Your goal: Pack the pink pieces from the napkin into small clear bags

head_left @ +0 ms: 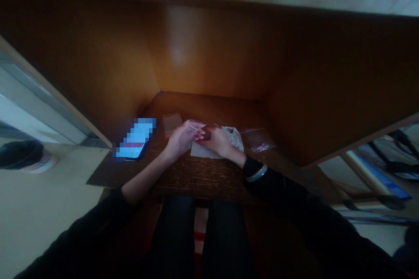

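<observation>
2 hands worked at the centre of a dark wooden desk (199, 178), the left hand (180, 139) and right hand (218, 141) closed together on a small clear bag (197, 125), held just above a white paper sheet (204, 150). Fingertips (200, 136) of both hands pinched the bag, while a small dark piece (207, 136) sat at the right hand's fingers, too dim to identify. Crumpled white plastic (235, 137) lay on the sheet's far side, just past the right hand.

A 2nd bag (172, 124), also clear, lay flat near the left hand. A 3rd bag (258, 140), holding something pink, lay to the right, beyond the plastic. A phone (134, 138) rested to the left of the hands, its lit blue screen blurred into blocks. No brand, label or writing could be read on any item.

Black sleeves (278, 192) covered both arms, and a silver bangle (257, 173) circled the right wrist. Dark trousers (225, 235) showed below the desk edge, with a red strip (199, 236) between the 2 legs. Brown wooden panels (209, 48) enclosed the desk on 3 sides. Beyond the panels, a black-and-pink object (22, 155) sat low at left, and a blue strip (382, 178) lay among straps at right.
</observation>
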### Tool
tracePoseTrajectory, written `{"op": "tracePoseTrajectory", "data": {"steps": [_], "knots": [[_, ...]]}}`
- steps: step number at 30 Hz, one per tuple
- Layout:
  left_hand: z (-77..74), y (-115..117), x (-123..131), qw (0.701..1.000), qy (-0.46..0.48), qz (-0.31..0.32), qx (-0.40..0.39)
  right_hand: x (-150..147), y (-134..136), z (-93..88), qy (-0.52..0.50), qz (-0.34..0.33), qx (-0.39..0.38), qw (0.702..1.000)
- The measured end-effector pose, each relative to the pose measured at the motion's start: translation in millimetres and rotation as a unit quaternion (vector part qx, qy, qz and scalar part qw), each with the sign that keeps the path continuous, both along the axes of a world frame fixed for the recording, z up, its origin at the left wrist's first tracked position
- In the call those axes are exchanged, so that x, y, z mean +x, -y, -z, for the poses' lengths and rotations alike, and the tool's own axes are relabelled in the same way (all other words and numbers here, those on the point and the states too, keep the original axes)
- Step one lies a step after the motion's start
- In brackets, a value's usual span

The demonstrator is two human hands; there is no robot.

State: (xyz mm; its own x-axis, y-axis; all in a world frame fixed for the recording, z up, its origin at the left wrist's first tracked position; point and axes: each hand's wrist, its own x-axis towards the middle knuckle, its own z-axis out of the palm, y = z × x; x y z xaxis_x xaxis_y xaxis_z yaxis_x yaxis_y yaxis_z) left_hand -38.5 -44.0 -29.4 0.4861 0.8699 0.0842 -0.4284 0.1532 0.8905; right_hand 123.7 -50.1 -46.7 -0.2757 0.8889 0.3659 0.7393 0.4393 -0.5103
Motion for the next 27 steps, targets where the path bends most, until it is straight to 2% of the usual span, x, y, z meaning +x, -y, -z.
{"op": "tracePoseTrajectory", "data": {"steps": [3, 6, 8, 11, 14, 17, 22, 27], "knots": [[-1.6, 1, 0, 1.000, 0.008, 0.001, -0.003, 5, -2, -6.9, -0.057, 0.050, -0.013, 0.997], [-3.9, 2, 0, 1.000, 0.015, 0.006, -0.007, 10, -5, -20.3, -0.200, 0.083, -0.003, 0.976], [-5.3, 3, 1, 1.000, 0.014, 0.008, -0.007, 11, -7, -31.2, -0.284, 0.087, 0.016, 0.955], [-6.0, 4, 1, 1.000, 0.005, 0.023, -0.004, 6, -2, -44.8, -0.356, 0.058, 0.017, 0.932], [-5.1, 6, 1, 0.999, -0.010, 0.040, -0.008, -2, 8, -49.9, -0.380, -0.006, -0.060, 0.923], [-4.9, 7, 1, 0.999, -0.010, 0.025, -0.034, -4, 16, -47.6, -0.386, -0.048, -0.129, 0.912], [-10.3, 8, 1, 0.998, 0.004, 0.003, -0.060, 3, 18, -41.2, -0.379, -0.057, -0.092, 0.919], [-11.7, 6, 3, 0.996, 0.006, 0.008, -0.085, 8, 18, -35.2, -0.362, -0.059, -0.140, 0.920]]}}
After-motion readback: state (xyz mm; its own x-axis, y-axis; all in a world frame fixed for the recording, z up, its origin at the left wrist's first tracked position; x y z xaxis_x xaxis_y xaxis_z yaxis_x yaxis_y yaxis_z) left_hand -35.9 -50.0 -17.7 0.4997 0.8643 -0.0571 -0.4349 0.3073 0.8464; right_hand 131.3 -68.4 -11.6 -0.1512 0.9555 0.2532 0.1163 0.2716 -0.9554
